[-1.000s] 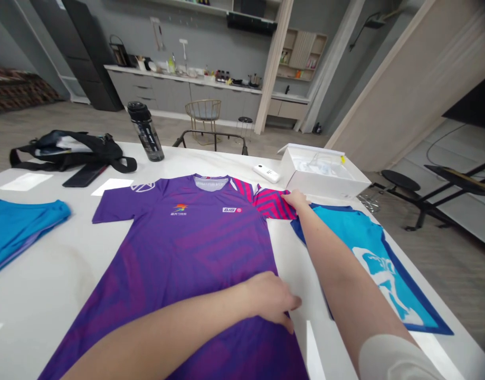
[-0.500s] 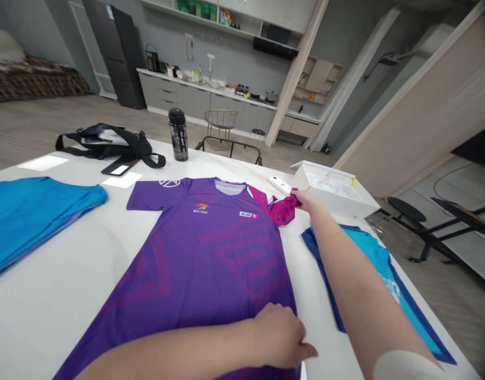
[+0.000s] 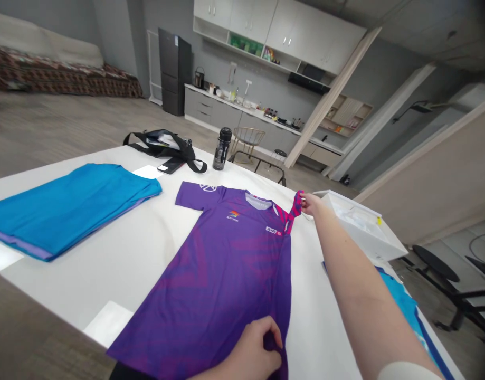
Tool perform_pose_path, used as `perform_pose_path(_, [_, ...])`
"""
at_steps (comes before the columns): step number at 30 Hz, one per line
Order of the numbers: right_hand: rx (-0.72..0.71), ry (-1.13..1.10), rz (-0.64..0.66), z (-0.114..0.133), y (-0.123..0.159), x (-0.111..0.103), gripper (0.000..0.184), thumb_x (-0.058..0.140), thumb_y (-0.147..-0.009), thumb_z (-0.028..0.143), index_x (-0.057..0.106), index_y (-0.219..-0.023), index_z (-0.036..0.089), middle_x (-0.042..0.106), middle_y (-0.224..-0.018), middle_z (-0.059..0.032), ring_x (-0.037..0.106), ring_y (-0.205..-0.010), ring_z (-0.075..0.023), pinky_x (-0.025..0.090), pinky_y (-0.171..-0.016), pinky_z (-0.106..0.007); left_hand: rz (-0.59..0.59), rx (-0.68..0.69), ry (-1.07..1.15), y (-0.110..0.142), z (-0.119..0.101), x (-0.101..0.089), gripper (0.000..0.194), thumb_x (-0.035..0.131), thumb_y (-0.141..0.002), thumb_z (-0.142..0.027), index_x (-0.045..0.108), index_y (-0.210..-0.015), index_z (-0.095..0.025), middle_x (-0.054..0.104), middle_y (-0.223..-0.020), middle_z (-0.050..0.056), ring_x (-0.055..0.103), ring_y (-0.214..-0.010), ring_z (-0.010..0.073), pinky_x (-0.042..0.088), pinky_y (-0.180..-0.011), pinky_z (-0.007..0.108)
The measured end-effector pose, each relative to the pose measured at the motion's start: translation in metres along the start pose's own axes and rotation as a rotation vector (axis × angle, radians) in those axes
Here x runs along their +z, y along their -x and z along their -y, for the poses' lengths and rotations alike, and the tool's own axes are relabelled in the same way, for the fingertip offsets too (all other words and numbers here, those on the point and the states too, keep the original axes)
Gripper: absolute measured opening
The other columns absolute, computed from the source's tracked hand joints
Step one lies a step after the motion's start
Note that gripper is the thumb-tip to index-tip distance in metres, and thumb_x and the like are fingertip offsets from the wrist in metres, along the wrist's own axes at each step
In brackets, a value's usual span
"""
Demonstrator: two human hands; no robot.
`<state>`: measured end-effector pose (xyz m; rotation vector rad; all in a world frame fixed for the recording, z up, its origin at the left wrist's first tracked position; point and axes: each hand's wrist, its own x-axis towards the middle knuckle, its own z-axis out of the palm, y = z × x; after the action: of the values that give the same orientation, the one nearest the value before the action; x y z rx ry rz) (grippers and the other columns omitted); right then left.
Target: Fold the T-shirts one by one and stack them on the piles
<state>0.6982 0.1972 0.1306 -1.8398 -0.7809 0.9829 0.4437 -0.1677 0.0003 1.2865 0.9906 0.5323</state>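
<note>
Purple sports jersey (image 3: 230,274) lies on the white table (image 3: 119,279), its pink-striped sleeve (image 3: 292,212) pulled up and bunched narrow. The right hand (image 3: 311,204) pinches that sleeve, and the left hand (image 3: 256,351) grips the lower hem.

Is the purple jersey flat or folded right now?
Mostly flat: the purple jersey lies spread on the table, its striped sleeve pinched up by the right hand.

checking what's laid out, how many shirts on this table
3. A purple jersey lies in the middle, a folded blue shirt on the left, and a blue shirt on the right, partly behind the right arm. More could be hidden.
</note>
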Motion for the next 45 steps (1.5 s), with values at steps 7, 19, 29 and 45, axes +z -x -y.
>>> perform_pose_path(7, [-0.025, 0.043, 0.043, -0.009, 0.013, 0.101, 0.032, 0.06, -0.098, 0.037, 0.06, -0.123, 0.016, 0.064, -0.115, -0.0078, 0.066, -0.093, -0.018, 0.058, -0.078, -0.036, 0.004, -0.098, -0.103, 0.028, 0.023, -0.025, 0.044, 0.057, -0.066, -0.004, 0.078, -0.098, -0.026, 0.072, -0.107, -0.001, 0.063, -0.103, 0.0181, 0.045, -0.094, 0.028])
perform_pose_path(19, [-0.422, 0.298, 0.071, -0.091, 0.048, 0.139, 0.027, 0.043, -0.098, 0.031, 0.059, -0.118, 0.021, 0.069, -0.107, -0.0068, 0.069, -0.093, -0.018, 0.058, -0.081, -0.029, 0.209, -0.17, -0.337, 0.046, 0.053, -0.048, 0.049, 0.068, -0.077, -0.039, 0.069, -0.125, -0.035, 0.074, -0.104, 0.004, 0.065, -0.104, 0.0275, 0.048, -0.096, 0.042])
perform_pose_path(29, [-0.655, 0.634, 0.063, -0.184, 0.091, 0.061, 0.039, 0.047, -0.097, 0.029, 0.059, -0.131, 0.015, 0.055, -0.144, -0.0137, 0.046, -0.137, -0.0219, 0.029, -0.119, -0.034, -0.123, 0.365, -0.841, 0.005, -0.017, -0.092, 0.027, 0.046, -0.093, -0.025, 0.068, -0.11, -0.027, 0.068, -0.112, 0.005, 0.065, -0.106, 0.0209, 0.048, -0.096, 0.033])
perform_pose_path(45, [-0.624, 0.771, -0.091, -0.16, 0.018, 0.054, 0.047, 0.027, -0.103, 0.024, 0.05, -0.142, 0.015, 0.056, -0.143, -0.0137, 0.052, -0.132, -0.0235, 0.036, -0.112, -0.032, -0.781, -0.017, -1.01, -0.301, -0.094, -0.177, 0.042, 0.052, -0.095, -0.039, 0.053, -0.122, -0.007, 0.06, -0.128, 0.027, 0.053, -0.125, 0.0354, 0.034, -0.104, 0.045])
